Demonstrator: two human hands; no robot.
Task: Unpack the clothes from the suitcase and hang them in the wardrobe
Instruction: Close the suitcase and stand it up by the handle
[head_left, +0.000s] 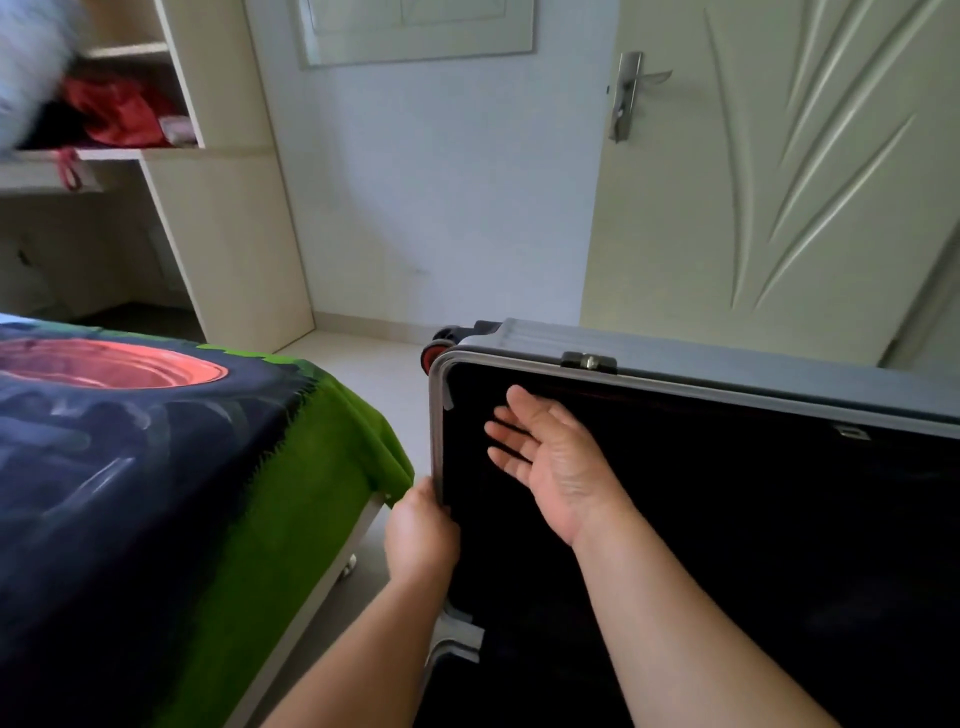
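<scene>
A grey hard-shell suitcase (727, 358) stands open on the floor at the right, its lid raised and its black lining facing me. My left hand (421, 535) grips the lid's left metal edge. My right hand (550, 457) is open, palm up, fingers spread in front of the black lining, holding nothing. No clothes show inside the dark interior. The wardrobe (223, 171) stands at the upper left, with open shelves holding red clothing (117, 111).
A bed with a green and dark patterned blanket (156, 467) fills the left, close to the suitcase. A cream door (779, 182) with a metal handle (631, 93) is behind the suitcase. Pale floor tiles run between bed and suitcase.
</scene>
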